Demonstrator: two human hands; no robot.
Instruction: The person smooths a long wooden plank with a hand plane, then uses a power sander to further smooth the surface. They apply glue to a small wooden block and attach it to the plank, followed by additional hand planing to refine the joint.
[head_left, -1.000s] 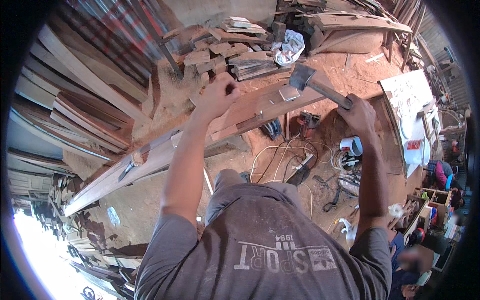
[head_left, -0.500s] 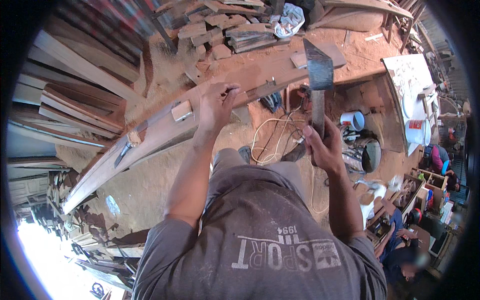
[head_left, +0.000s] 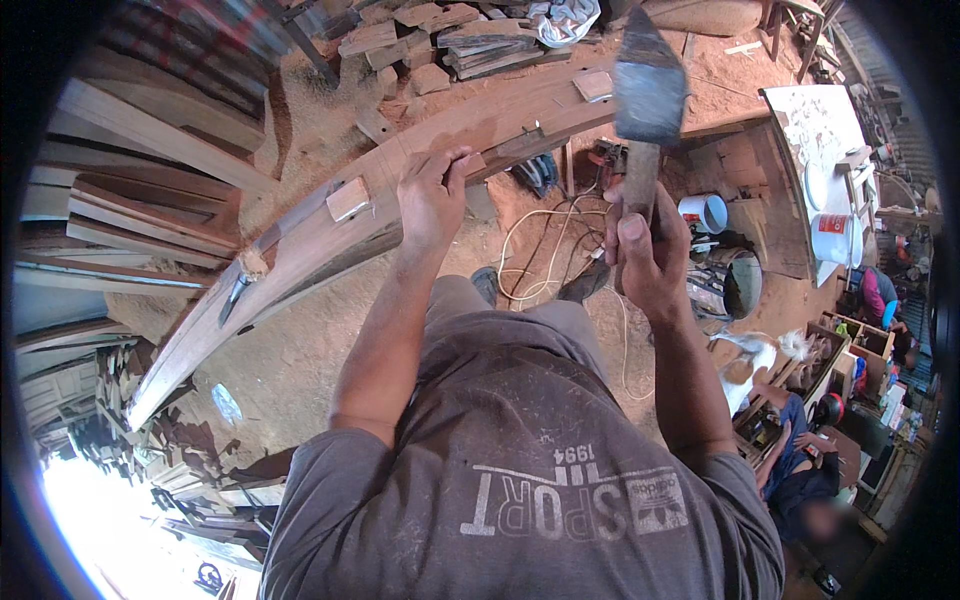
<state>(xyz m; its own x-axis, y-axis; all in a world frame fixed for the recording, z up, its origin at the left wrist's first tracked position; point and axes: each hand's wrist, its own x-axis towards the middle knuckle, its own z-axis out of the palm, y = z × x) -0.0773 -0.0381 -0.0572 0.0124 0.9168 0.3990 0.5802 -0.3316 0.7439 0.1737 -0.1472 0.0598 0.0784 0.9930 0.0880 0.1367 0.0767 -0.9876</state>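
My right hand is wrapped round the wooden handle of a hammer, raised upright. Its broad, wedge-shaped metal head is a little blurred. Over a long curved wooden beam, my left hand has thumb and forefinger pinched together. Whatever they hold, if anything, is too small to make out. Two small wood blocks lie on the beam: a pale one left of my left hand and another towards the far right end. Farther left rests a metal-bladed tool.
Stacked planks stand at the left, with offcuts piled at the back. A pale cable loops on the dusty floor. Buckets and a white-topped table are at the right, near a dog and a seated person.
The hammer head has turned and risen slightly towards the top edge. My left hand stays pinched over the beam. The whole view has shifted a little.
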